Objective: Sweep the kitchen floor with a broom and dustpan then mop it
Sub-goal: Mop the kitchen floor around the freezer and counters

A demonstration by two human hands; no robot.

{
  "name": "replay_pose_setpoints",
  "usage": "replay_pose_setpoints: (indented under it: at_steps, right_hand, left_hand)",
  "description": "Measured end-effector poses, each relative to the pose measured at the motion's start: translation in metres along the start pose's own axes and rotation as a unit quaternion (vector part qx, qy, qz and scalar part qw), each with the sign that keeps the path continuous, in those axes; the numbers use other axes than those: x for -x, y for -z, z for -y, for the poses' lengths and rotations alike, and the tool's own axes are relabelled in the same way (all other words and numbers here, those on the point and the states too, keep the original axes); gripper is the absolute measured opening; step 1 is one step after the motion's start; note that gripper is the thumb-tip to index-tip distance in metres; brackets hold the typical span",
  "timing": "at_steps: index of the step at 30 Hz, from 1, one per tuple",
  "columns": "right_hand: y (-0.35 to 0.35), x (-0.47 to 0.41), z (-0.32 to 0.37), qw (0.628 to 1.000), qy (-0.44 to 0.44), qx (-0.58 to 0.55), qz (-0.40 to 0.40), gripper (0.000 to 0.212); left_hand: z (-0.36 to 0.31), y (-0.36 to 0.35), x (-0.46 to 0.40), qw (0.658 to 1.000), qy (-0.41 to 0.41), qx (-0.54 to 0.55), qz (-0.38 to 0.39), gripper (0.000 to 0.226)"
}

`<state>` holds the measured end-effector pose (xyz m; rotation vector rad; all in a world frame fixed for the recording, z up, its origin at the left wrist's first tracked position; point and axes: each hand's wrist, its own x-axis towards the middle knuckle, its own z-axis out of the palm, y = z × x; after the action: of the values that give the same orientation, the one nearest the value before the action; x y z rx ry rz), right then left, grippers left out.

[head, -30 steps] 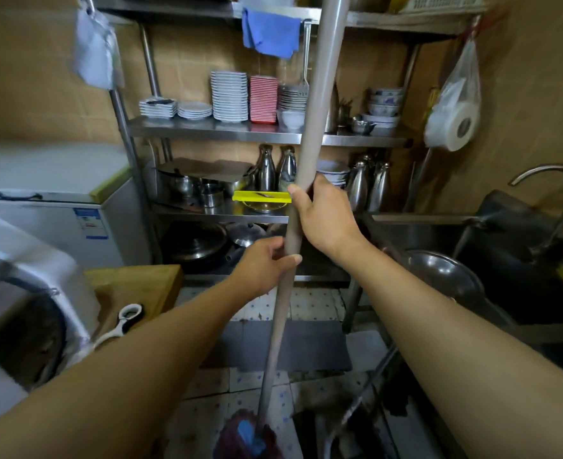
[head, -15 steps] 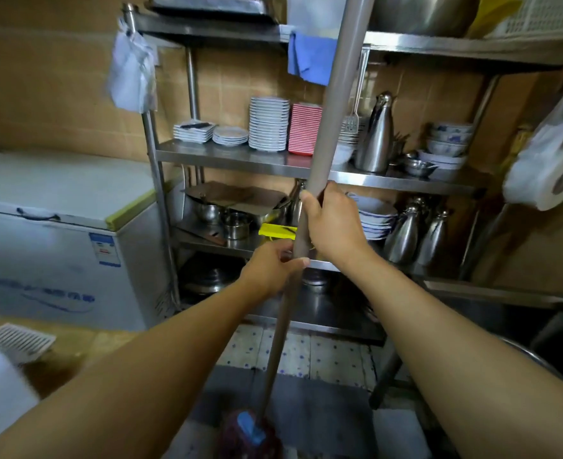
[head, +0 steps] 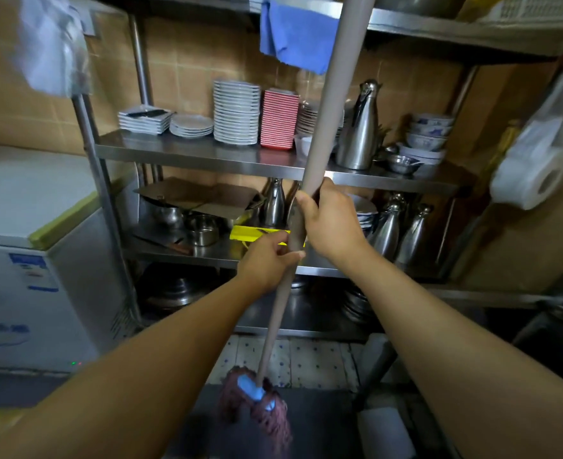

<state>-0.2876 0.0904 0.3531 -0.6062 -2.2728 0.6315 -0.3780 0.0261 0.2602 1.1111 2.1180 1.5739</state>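
1. Maroon strings at the bottom of the view: the mop head [head: 257, 409] with its blue clamp sits on a dark floor mat [head: 323, 425], just in front of the steel shelving rack [head: 273, 167]

2. Both hands are on the mop handle [head: 326, 104], stacked close. The right hand [head: 331, 223] is uppermost, fingers wrapped round the pole; the left hand [head: 266, 263] grips just below it, thumb lying across the shaft

3. What's new? A second ago the sink and tap were in view on the right and the mop head was almost cut off at the bottom edge. Now the view has swung left and up: the sink is gone, the white chest freezer [head: 35, 260] fills the left side, and the mop head is out in full on the mat

4. The grip hasn't altered across that second: same two hands, same order, same stretch of pole. So it's the body and the mop travelling, not the hands shifting

5. My read: this is the mopping half of the job, with no broom or dustpan in sight. The stroke looks to be working along the foot of the rack towards the freezer

6. One to watch: the handle leans up past the stacked plates [head: 237, 111], the red stack [head: 280, 119] and the hanging blue cloth [head: 298, 34]. A careless swing of the top end could catch that crockery

7. The patterned floor tiles [head: 306, 359] under the rack's bottom shelf lie just behind the mop head, probably next in line
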Motion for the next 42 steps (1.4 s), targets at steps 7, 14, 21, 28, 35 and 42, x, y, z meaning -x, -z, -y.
replay_pose_setpoints:
  at_steps: [7, 14, 21, 28, 35, 42]
  right_hand:
    - [-0.059, 0.01, -0.056, 0.997, -0.042, 0.007, 0.07, 0.03]
    - [-0.119, 0.052, -0.128, 0.983, -0.127, -0.007, 0.132, 0.026]
    - [-0.138, 0.105, -0.162, 0.956, -0.212, -0.032, 0.198, 0.023]
    - [-0.11, 0.151, -0.162, 0.948, -0.216, -0.021, 0.232, 0.02]
    - [-0.064, 0.221, -0.166, 0.906, -0.217, -0.035, 0.362, 0.048]
    - [-0.023, 0.303, -0.179, 0.888, -0.257, 0.017, 0.381, 0.04]
  left_hand:
    - [0.091, -0.027, -0.025, 0.997, 0.053, 0.02, 0.061, 0.031]
    - [0.189, -0.073, -0.01, 0.986, 0.116, -0.049, 0.105, 0.029]
    - [0.233, -0.097, 0.029, 0.964, 0.14, -0.187, 0.127, 0.028]
    - [0.225, -0.108, 0.069, 0.955, 0.137, -0.206, 0.164, 0.027]
    - [0.213, -0.13, 0.145, 0.919, 0.099, -0.317, 0.214, 0.036]
    - [0.212, -0.158, 0.249, 0.903, 0.091, -0.331, 0.259, 0.022]
